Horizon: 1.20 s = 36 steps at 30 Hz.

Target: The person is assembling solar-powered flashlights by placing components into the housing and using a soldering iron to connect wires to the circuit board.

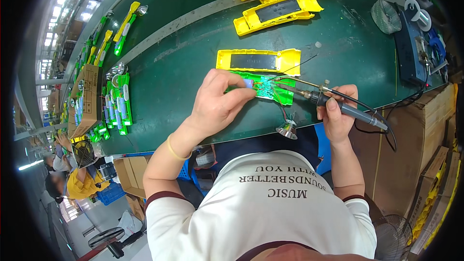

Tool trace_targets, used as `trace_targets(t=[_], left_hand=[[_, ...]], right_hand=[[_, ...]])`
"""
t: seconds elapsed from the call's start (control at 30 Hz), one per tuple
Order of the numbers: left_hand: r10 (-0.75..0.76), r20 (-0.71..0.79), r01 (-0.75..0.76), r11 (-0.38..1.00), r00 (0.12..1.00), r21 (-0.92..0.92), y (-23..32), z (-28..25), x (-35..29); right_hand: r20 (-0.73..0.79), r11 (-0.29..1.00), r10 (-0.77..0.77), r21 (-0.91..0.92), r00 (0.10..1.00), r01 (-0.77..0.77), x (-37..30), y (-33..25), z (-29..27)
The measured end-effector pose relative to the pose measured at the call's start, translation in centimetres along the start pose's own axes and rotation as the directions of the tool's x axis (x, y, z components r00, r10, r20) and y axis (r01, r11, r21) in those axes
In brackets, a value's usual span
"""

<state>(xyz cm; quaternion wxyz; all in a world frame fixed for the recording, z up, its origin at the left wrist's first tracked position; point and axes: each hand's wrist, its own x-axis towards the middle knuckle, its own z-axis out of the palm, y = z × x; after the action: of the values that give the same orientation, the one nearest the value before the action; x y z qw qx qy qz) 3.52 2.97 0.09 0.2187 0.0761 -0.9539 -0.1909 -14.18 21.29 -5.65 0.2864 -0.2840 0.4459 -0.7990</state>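
The left hand point(212, 102) hides the left end of a green casing point(286, 98); we cannot tell what its bent fingers grasp. The casing lies on the bench point(169, 79) by a yellow shell point(290, 62). The right hand point(338, 116) grips a soldering iron point(355, 112), its tip unclear.

I look through one head-worn fisheye, the left of a side-by-side pair, aimed steeply down. The white cotton short-sleeved shirt with maroon trim point(270, 203) fills my near side; beyond it lies the long dark green flat worktop point(183, 58). I sit fairly close above the bare left hand point(215, 99) and bare right hand point(339, 113). At far left, shapes bend and shrink, so I can't judge them well.
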Motion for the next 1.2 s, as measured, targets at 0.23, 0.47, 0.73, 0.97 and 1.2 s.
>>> trace_targets(t=[0.23,0.47,0.73,0.97,1.2], left_hand=[[0.253,-0.011,-0.251,0.965,0.967,0.072,-0.8,1.0,0.4],[0.262,0.09,-0.274,0.947,0.961,0.17,-0.3,0.6,0.7],[0.284,0.138,-0.309,0.927,0.949,0.212,0.3,0.3,1.0],[0.282,0.134,-0.306,0.927,0.95,0.218,0.4,0.1,1.0],[0.272,0.147,-0.299,0.931,0.951,0.21,0.3,-0.1,1.0]], right_hand=[[0.01,0.999,0.032,-0.044,0.999,-0.031,0.0,-0.1,-0.3],[0.094,0.995,0.003,-0.1,0.996,0.007,0.1,0.2,-0.6],[0.082,0.978,0.028,-0.208,0.996,-0.011,0.0,0.6,-0.2],[0.015,1.0,-0.013,-0.005,1.0,0.013,-0.1,0.2,-0.7],[-0.173,0.969,-0.165,0.153,0.971,0.192,0.1,0.5,-0.6]])
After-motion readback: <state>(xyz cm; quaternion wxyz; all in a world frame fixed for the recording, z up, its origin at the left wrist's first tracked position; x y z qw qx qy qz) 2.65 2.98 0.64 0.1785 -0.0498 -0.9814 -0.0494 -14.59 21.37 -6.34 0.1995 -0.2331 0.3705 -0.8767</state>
